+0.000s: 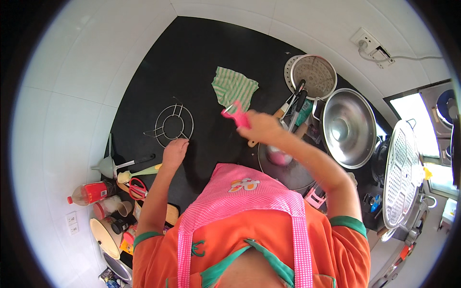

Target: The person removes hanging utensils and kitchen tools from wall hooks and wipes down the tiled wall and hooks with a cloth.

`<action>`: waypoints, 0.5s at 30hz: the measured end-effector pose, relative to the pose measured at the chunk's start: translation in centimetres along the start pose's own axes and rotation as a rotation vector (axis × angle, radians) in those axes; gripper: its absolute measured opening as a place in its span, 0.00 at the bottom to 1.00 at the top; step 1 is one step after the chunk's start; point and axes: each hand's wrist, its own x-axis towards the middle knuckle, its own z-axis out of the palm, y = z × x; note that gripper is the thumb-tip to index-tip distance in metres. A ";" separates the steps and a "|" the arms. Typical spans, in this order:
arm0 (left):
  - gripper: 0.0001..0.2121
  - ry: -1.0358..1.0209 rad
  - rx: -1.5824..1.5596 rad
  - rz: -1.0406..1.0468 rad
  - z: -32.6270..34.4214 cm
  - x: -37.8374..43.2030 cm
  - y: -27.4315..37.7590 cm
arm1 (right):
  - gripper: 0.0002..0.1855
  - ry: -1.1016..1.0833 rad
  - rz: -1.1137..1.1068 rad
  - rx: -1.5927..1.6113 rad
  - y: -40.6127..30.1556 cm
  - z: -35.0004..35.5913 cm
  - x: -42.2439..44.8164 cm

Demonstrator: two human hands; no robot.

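Note:
My right hand (260,126) is closed around the handle of a pink peeler (237,114), held in the air below a green-and-white striped cloth (234,86). The cloth lies on the black countertop. To the left, a round wire rack (174,124) with two rings rests on the counter, and my left hand (176,151) has its fingertips at the rack's lower right edge. Whether those fingers grip the wire is hard to see.
At the right stand a steamer pot (313,77), a large steel wok (348,128), cooking utensils and a glass lid (284,176). Red-handled scissors (137,189), a funnel (107,167) and a plastic bottle (92,193) are at the lower left. A tiled wall borders the counter.

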 end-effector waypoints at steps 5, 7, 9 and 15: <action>0.06 -0.006 -0.014 -0.001 1.6 0.3 3.4 | 0.28 -0.162 0.006 -0.106 -2.4 7.4 0.6; 0.05 -0.025 -0.022 0.043 1.8 0.6 4.3 | 0.28 -0.184 0.013 -0.123 -2.2 8.3 0.4; 0.05 -0.031 -0.030 0.059 2.2 0.6 4.8 | 0.26 -0.167 -0.016 -0.162 -1.9 8.7 0.2; 0.05 -0.044 -0.055 0.209 2.6 0.9 5.9 | 0.25 -0.071 -0.096 -0.152 0.1 6.7 -0.5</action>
